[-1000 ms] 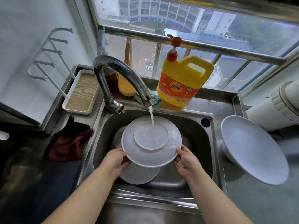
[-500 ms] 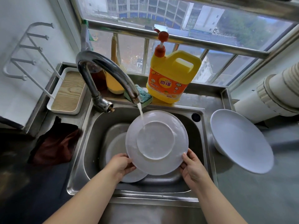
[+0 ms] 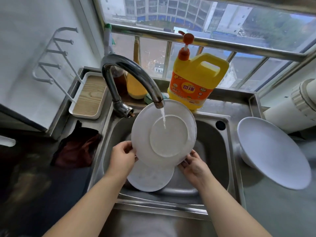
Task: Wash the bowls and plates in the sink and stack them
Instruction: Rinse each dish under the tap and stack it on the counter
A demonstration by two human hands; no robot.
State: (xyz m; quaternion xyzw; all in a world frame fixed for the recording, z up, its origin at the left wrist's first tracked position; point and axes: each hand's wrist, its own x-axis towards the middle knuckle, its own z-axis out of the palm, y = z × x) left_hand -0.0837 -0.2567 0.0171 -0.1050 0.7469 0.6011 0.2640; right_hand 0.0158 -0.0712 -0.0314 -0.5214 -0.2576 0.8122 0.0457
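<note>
Left counter: rag, wood tray. No washed dishes stacked on this side.

Left hand pinches the held plate at its lower-left rim, fingers curled on the edge. The plate is tilted up over the sink, underside facing us, foot ring visible. Tap is running, and the stream lands on the plate's back just inside the ring. Looks like a rinse pass.

Second plate lies in the basin under the held one, partly covered. Looks unwashed, but I can't tell for sure.

Right hand grips the lower-right rim, fingers wrapped behind the edge.

Soap jug on the ledge behind.

Right counter: a bowl tipped on its side, clean-looking, likely the start of the stack.

Status guess: one done, one in rinse, one or more left. Anything under the basin plate is hidden.
</note>
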